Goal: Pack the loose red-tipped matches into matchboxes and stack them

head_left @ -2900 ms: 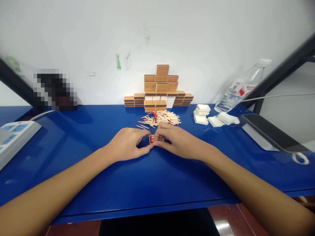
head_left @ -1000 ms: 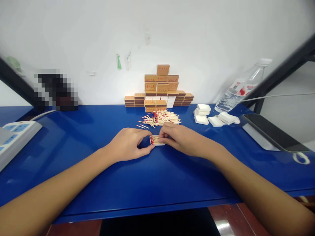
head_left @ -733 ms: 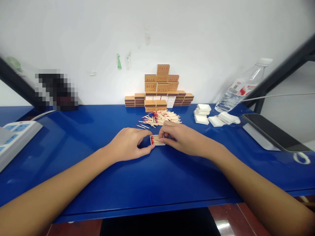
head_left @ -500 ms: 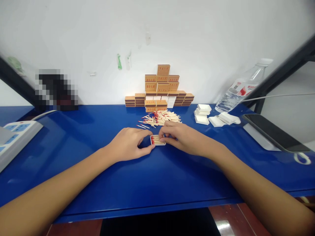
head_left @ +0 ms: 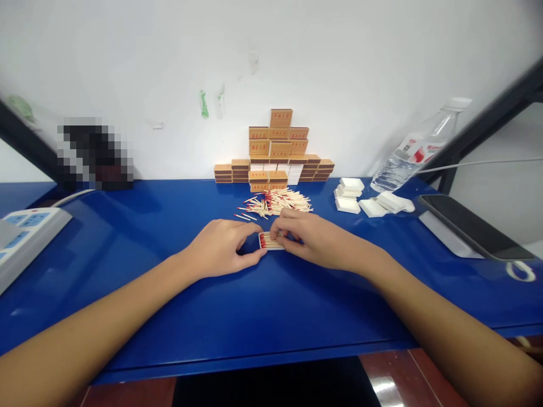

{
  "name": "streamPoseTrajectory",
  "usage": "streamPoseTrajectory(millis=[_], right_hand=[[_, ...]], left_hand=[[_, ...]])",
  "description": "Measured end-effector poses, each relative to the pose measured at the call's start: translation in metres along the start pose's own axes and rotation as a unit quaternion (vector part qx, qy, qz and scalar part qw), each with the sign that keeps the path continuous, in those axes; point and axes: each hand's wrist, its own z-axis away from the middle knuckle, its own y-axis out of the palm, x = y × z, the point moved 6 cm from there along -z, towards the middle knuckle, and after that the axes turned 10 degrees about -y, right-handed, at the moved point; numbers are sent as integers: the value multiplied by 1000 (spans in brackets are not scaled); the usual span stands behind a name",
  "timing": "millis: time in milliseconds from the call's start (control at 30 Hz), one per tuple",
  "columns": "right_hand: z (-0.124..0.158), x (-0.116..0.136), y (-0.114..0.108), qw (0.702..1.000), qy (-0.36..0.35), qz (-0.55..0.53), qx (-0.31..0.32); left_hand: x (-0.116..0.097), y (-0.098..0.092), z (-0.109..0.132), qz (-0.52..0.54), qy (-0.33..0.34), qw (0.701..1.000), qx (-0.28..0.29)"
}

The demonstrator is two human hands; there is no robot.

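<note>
A small white matchbox tray [head_left: 275, 248] with red-headed matches [head_left: 268, 239] lies on the blue table in front of me. My left hand [head_left: 224, 247] grips its left end, thumb at the near side and forefinger at the far side. Over the right part of the tray, the fingers of my right hand [head_left: 303, 233] are drawn together on the matches; the exact contact is partly covered by the fingers. Just beyond, a loose heap of matches [head_left: 286, 200] spreads out, a few lying apart on its left.
Orange matchboxes [head_left: 280, 148] are stacked against the wall. White trays [head_left: 349, 204] lie at right, near a leaning water bottle [head_left: 396, 164] and a phone [head_left: 470, 226] propped on a white object. A power strip [head_left: 36, 243] stands at far left, with a pixelated dark object [head_left: 97, 155] behind.
My right fingers have shifted slightly left over the tray and curled in more. My left hand keeps its grip. The whole view has tilted a little.
</note>
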Motion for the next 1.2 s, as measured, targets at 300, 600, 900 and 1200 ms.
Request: streamPoseTrajectory(millis=[300, 600, 900, 1200], right_hand=[[2, 0, -4, 1000, -1, -2, -18], [1, -4, -1, 999, 12, 14, -27], [-1, -2, -1, 999, 12, 10, -32], [-16, -31, -3, 978, 79, 55, -185]], left_hand=[[0, 0, 0, -9, -2, 1000, -7], [0, 0, -1, -12, -10, 1000, -4], [0, 1, -1, -4, -9, 1000, 6], [-5, 1, 1, 31, 9, 999, 32]])
